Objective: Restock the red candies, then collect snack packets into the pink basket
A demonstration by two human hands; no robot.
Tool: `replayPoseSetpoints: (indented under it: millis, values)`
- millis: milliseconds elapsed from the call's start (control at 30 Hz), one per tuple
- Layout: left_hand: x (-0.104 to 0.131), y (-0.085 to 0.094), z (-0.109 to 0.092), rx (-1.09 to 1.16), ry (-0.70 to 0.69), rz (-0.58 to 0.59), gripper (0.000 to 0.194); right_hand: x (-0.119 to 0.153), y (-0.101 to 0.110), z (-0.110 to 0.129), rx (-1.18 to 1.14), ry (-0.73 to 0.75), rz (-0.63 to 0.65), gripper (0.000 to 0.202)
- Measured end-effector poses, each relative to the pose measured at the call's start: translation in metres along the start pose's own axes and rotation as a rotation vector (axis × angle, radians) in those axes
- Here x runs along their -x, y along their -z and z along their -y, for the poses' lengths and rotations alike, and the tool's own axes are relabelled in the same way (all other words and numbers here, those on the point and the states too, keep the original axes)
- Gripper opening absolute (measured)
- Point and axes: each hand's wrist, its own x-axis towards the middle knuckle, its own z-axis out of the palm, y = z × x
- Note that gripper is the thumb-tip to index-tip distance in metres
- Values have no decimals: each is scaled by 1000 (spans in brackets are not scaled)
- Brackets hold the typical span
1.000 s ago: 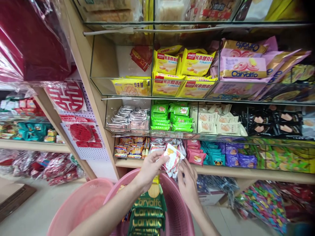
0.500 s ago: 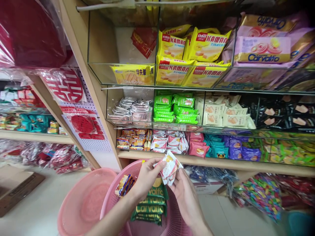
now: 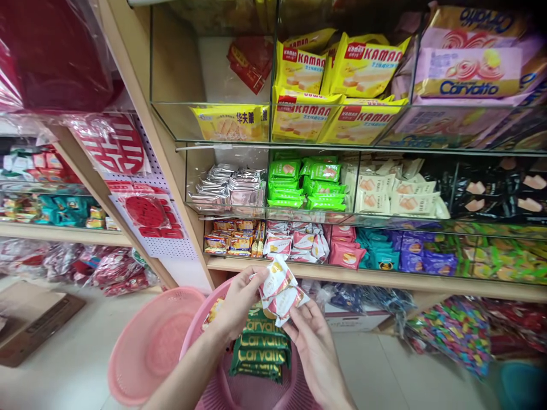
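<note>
The left hand [image 3: 237, 302] pinches white packets [image 3: 280, 290] at their upper left, thumb on top; the right hand [image 3: 314, 336], fingers partly curled, grips their lower right edge. At least two packets are seen; how many lie behind, I cannot tell. They are over the pink basket [image 3: 192, 327], before the left part of the front edge of the shelf [image 3: 363, 277]. In this basket are at least four green packs [image 3: 260, 356] and some orange packets [image 3: 215, 312], mostly hidden by the left arm.
</note>
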Motion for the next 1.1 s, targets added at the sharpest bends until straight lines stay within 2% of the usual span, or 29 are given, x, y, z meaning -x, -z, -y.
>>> replayPoseSetpoints:
  millis: [200, 367, 600, 700, 900, 1000, 1100]
  values:
    - [1, 2, -3, 141, 3, -58, 23, 2, -3, -5, -9, 8, -20, 40]
    - [8, -10, 6, 92, -6, -46, 27, 4, -5, -4, 20, 45, -48, 43]
    - [12, -28, 21, -8, -14, -65, 36, 10, -3, 2, 8, 83, -158, 44]
    - [14, -31, 21, -34, -40, -32, 37, 14, -3, 7, 38, 75, -142, 43]
    - [27, -21, 12, -180, -26, 107, 33, 21, 5, 17, 145, 2, -109, 42]
    - [43, -11, 10, -296, -22, 178, 29, 33, 13, 22, 211, -132, -54, 42]
    - [67, 1, 16, -340, 64, 233, 28, 51, 17, 22, 272, -281, 4, 39]
